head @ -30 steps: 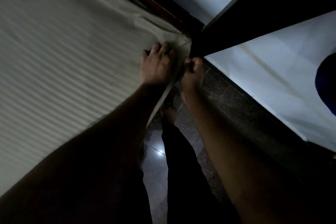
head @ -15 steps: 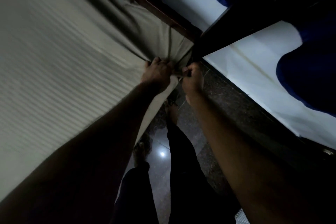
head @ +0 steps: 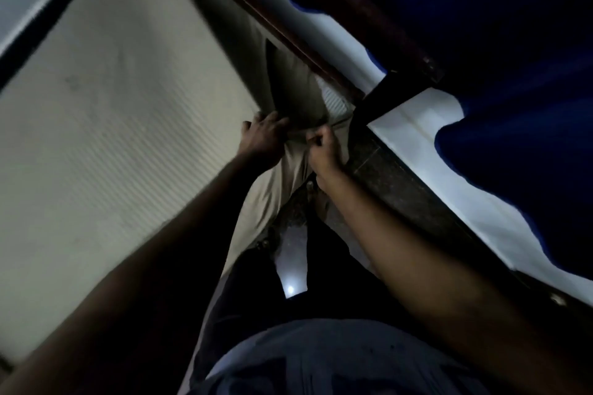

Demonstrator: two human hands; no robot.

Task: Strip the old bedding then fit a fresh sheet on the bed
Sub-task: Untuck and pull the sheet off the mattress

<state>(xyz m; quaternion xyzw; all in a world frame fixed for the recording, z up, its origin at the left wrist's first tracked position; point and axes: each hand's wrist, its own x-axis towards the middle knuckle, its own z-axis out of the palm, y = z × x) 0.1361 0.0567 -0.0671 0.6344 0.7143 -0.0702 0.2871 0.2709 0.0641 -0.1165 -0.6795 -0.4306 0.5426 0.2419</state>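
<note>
Our left hand has its fingers curled into the beige sheet on top at the bed's corner, and our right hand is fisted on the same cloth just beside it, where it hangs over the edge. Both grip the sheet at the corner nearest the dark wooden frame. A patch of white ribbed mattress shows bare just beyond our fingers, so we judge the corner is coming off: this looks like stripping the old sheet (though pulling a fresh one over the corner would look much the same). The next move would call for drawing the gathered cloth toward us and along the bed, clear of the frame. The sheet lies spread over the bed, its long axis running from lower left up to the upper right, where the corner points at the frame. Beyond that, white wall and blue curtain; below, dark polished floor.
</note>
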